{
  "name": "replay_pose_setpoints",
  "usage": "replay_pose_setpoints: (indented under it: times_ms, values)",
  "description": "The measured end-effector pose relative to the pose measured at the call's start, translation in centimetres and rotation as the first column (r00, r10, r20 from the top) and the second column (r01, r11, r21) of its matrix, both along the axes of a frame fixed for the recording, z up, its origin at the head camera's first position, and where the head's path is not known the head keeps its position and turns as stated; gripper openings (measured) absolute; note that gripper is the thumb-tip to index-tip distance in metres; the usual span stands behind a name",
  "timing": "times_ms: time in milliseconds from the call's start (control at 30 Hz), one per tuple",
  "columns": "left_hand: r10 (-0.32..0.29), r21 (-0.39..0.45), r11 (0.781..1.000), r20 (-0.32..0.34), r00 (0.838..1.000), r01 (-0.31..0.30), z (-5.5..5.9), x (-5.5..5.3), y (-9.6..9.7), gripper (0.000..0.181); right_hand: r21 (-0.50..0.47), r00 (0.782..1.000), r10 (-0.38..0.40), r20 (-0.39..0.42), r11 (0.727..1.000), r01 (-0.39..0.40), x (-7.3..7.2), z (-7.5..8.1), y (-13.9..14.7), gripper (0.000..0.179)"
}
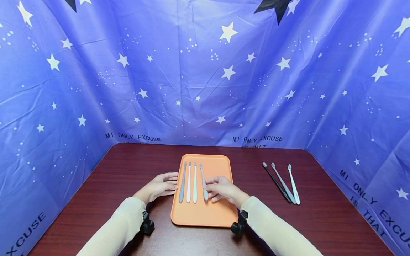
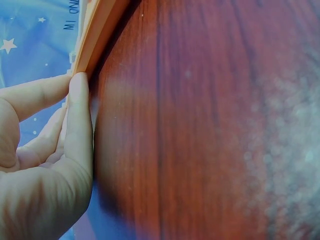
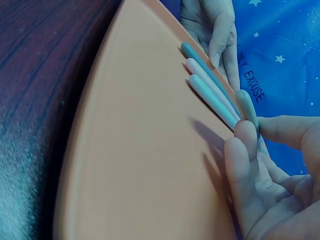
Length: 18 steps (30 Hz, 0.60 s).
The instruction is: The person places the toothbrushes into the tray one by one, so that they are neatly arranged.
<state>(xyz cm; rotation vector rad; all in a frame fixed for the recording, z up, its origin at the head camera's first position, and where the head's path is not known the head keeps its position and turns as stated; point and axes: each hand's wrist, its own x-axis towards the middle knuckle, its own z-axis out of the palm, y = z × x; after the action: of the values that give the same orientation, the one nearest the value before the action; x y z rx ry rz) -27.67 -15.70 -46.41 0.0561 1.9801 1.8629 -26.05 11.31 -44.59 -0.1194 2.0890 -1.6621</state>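
Note:
My right hand (image 1: pixel 223 188) pinches a grey-blue toothbrush (image 1: pixel 203 177) by its handle, between thumb and fingers, over the orange tray (image 1: pixel 217 215). In the right wrist view, the handle end of this toothbrush (image 3: pixel 244 102) sticks up past the fingertips, and shadows fall on the tray below. Three toothbrushes lie side by side to its left: a blue-grey one (image 1: pixel 182 185), a pink one (image 1: pixel 189 185) and a mint green one (image 1: pixel 195 185). At the tray's left side, my left hand (image 1: pixel 160 185) holds the rim with thumb and fingers, seen close in the left wrist view.
Right of the tray, on the dark red wooden table (image 1: pixel 256 213), lie a black toothbrush (image 1: pixel 275 181), a grey toothbrush (image 1: pixel 283 183) and a white toothbrush (image 1: pixel 293 185), their handle ends close together. A blue star-patterned cloth (image 1: pixel 198 78) stands round the table's back and sides.

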Motion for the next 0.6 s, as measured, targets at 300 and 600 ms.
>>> replay_pose_setpoints:
  times_ms: [300,600]
  values:
    - [-0.006,-0.01,1.0,-0.002,1.0,0.006,-0.02,-0.05,0.04,0.064,0.055,0.999,-0.015,-0.034,0.998,0.017,-0.03,0.01,-0.41,0.045]
    - [-0.012,0.0,1.0,0.003,1.0,0.012,0.03,-0.01,-0.05,0.064,0.112,0.997,0.004,-0.081,0.994,0.005,-0.16,-0.19,-0.9,0.044]
